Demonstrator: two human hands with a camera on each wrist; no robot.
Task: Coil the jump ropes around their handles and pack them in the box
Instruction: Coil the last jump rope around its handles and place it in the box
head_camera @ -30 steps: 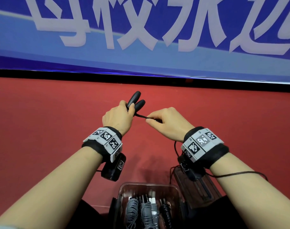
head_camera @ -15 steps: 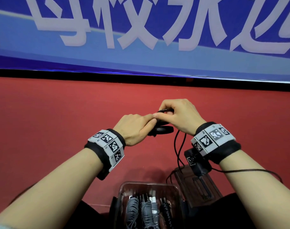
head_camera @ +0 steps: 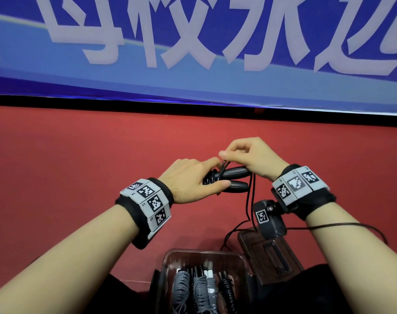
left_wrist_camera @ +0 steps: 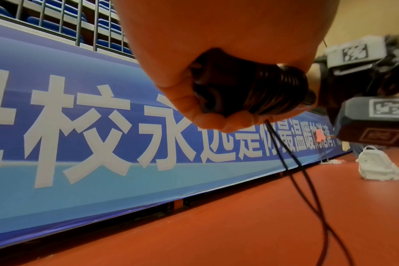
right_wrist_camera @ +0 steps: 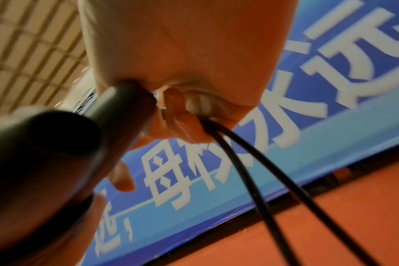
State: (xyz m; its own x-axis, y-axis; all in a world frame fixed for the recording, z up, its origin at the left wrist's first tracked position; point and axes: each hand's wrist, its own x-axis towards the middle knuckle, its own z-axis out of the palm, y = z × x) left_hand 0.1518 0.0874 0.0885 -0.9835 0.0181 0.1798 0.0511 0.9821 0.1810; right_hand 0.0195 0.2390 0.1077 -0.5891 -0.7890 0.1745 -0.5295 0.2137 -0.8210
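My left hand grips the two black jump rope handles side by side, lying level and pointing right, with black coils wound round their left part. My right hand is above the handles and pinches the black rope between thumb and fingers. Two strands of the rope hang from that hand to the floor. The clear box stands near the bottom of the head view and holds several coiled ropes, grey and black.
The box lid lies on the red floor right of the box. A blue banner with white characters runs along the far edge. A white bag sits on the floor far to the right.
The handles turned from pointing up and away to lying level. My right hand swung from beside them, over the top, carrying the rope round the handles.
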